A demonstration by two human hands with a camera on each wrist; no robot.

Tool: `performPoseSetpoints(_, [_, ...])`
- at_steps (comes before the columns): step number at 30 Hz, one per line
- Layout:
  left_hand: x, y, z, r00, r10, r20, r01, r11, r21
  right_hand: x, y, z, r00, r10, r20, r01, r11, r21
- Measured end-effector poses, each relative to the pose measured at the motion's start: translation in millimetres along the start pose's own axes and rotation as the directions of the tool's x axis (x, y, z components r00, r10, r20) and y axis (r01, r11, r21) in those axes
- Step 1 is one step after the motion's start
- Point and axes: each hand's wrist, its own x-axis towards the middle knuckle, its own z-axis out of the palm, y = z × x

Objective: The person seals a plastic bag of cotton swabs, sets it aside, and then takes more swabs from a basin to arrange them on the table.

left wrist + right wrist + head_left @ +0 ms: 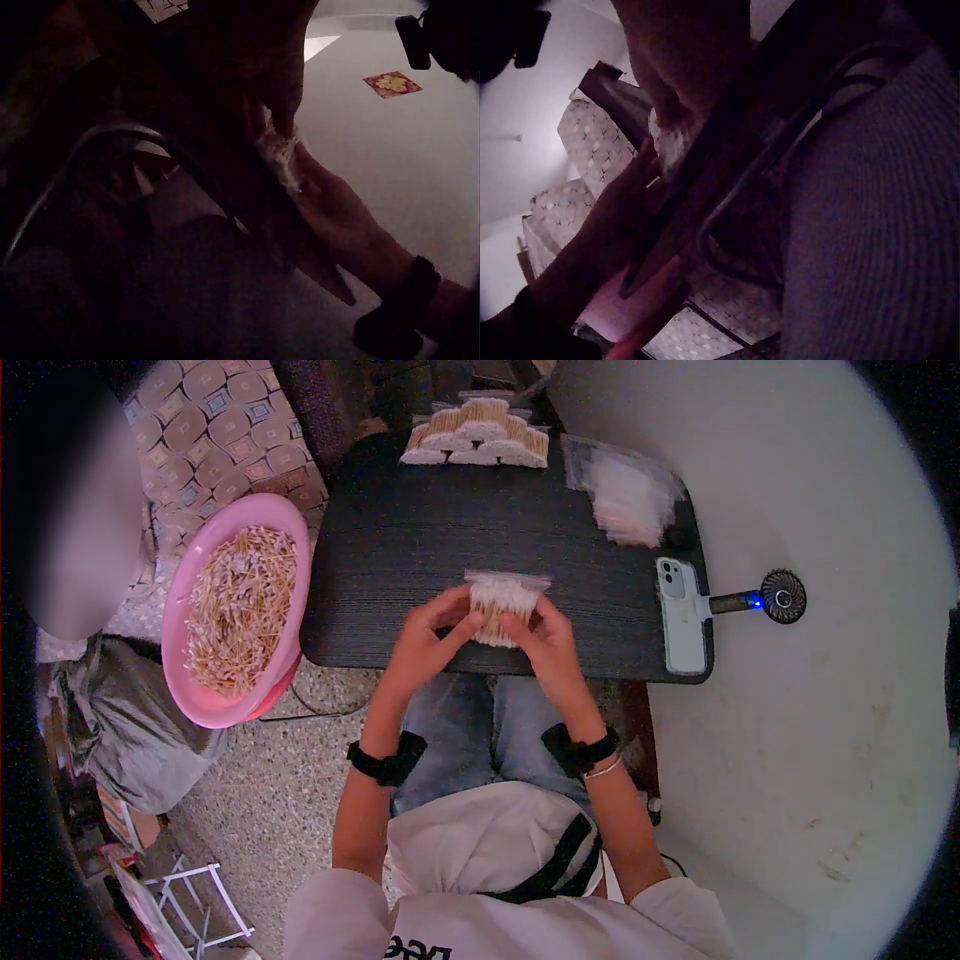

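Note:
Close to the near edge of the black table (400,560), both hands grip a clear bag of cotton swabs (503,605). The left hand (437,632) holds its left side and the right hand (545,640) its right side, with both thumbs on the front. White swab tips show across the top, under the bag's flat clear end. In the dim left wrist view the white bundle (280,156) sits between the two hands. The right wrist view shows part of the bundle (672,142) beyond the table's edge, with fingers covering the rest.
At left stands a pink tub (178,630) heaped with loose cotton swabs (240,610). Several filled swab bags (478,435) are stacked at the table's far edge. Flat clear bags (630,495) lie at far right, above a phone (682,615) and a small fan (783,597) beside the wall.

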Motion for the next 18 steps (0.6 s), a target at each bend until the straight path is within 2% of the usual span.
performPoseSetpoints(2, [2, -1, 0, 0.999, -0.038, 0.018, 0.039, 0.998, -0.056, 0, 3, -1, 1.0, -0.025, 0.009, 0.026, 0.999, -0.02])
performPoseSetpoints(8, [4, 2, 1, 1.0, -0.015, 0.012, 0.016, 0.997, -0.071, 0, 1, 1, 0.997, -0.039, 0.068, 0.04, 0.999, -0.015])
performPoseSetpoints(11, [4, 7, 6, 0.998, -0.066, -0.001, 0.064, 0.975, -0.215, 3, 5, 2, 0.988, -0.137, 0.066, 0.142, 0.987, -0.076])
performPoseSetpoints(14, [8, -4, 13, 0.999, -0.038, -0.006, 0.035, 0.963, -0.265, 3, 4, 0, 0.973, -0.214, 0.091, 0.224, 0.968, -0.114])
performPoseSetpoints(18, [9, 14, 20, 0.999, -0.022, -0.039, 0.011, 0.961, -0.275, -1, -15, 5, 0.999, -0.05, 0.014, 0.05, 0.999, 0.018])
